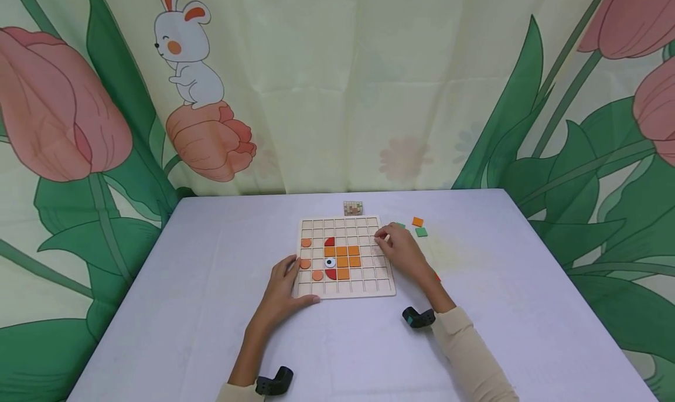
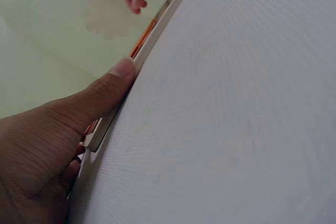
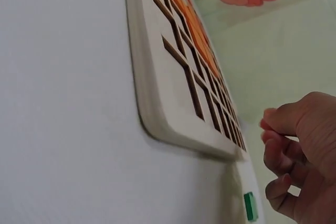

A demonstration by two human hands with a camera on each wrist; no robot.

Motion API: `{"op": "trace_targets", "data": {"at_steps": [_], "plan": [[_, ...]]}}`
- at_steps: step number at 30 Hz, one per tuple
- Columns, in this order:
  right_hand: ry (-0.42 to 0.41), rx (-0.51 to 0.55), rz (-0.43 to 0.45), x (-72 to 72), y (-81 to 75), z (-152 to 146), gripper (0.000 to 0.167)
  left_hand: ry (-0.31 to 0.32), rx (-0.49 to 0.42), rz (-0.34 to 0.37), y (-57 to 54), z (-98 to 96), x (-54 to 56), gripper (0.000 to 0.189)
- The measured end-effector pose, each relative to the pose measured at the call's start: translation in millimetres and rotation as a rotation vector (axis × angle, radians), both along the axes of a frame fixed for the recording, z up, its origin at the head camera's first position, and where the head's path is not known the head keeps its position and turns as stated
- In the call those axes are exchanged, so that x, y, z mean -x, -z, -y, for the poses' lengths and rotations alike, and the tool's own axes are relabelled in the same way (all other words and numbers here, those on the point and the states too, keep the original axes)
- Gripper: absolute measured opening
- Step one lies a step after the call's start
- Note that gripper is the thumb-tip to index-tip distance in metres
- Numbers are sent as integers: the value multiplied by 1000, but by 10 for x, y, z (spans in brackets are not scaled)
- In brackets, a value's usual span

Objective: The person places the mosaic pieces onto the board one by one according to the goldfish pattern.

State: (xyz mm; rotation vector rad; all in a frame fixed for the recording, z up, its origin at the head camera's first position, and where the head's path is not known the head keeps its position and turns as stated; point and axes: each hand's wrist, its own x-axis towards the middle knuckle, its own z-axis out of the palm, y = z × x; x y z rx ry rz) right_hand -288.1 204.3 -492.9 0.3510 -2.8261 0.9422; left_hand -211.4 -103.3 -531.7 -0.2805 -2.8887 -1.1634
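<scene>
A pale wooden grid board lies on the table, holding several orange square tiles, an eye tile, two red curved pieces and a few light orange discs. My left hand holds the board's near left corner, its thumb along the front edge and its fingers at the left side. Over the board's right edge hovers my right hand, fingers curled, with thumb and index fingertips close together. Whether a small piece sits between those fingertips, I cannot tell.
Right of the board lie an orange tile and a green tile; another green tile is partly behind my right hand. A red piece peeks out by my right forearm. A small patterned card stands behind the board.
</scene>
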Motion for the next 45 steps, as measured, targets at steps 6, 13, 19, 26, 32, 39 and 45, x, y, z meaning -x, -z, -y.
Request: {"op": "trace_targets", "data": {"at_steps": [6, 13, 19, 26, 32, 39, 45], "plan": [[86, -12, -13, 101, -15, -282, 17, 0, -6, 0, 9, -1, 5, 107], [218, 18, 25, 207, 7, -555, 34, 8, -4, 17, 11, 9, 18, 108], [280, -2, 91, 338, 9, -699, 46, 5, 2, 1, -10, 28, 21, 108], [278, -42, 148, 375, 34, -732, 35, 3, -11, -2, -12, 9, 5, 107], [284, -46, 140, 342, 85, -720, 30, 0, -2, 7, -7, 0, -27, 107], [299, -92, 145, 315, 123, -684, 28, 7, -11, 23, -14, 15, -44, 107], [281, -150, 143, 298, 85, -656, 26, 7, -21, 8, -10, 8, -28, 107]]}}
